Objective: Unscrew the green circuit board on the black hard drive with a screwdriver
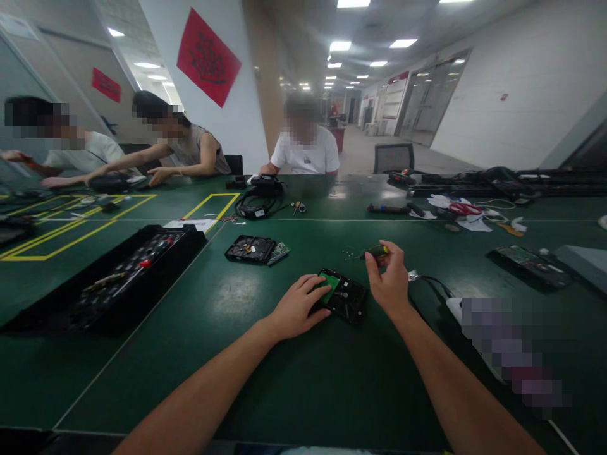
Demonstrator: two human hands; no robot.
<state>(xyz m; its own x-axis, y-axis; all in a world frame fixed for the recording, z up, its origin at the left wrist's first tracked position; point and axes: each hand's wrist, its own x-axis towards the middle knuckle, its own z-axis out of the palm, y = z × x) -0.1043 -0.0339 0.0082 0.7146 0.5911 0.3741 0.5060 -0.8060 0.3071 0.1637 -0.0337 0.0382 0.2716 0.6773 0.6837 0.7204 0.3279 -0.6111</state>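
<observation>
My left hand point(300, 306) is on the left end of a black hard drive point(348, 300). Its fingers reach over the green circuit board point(331, 282) and its thumb is at the near edge, gripping the drive against the table. In my right hand point(389, 278) is a screwdriver point(376, 252) with a dark green and yellow handle, held between thumb and fingers above the drive's far right corner. The shaft points left, towards several tiny screws point(349, 255) on the table. Left of these lie another hard drive point(250, 249) and a loose circuit board point(279, 253).
A long black tray point(128, 278) with small parts stands at left. To the right are a cable point(434, 281), a blurred-out phone-like slab point(502, 354) and an opened device point(528, 265). Red scissors point(465, 208) lie farther back. Three people sit across the green table point(265, 392).
</observation>
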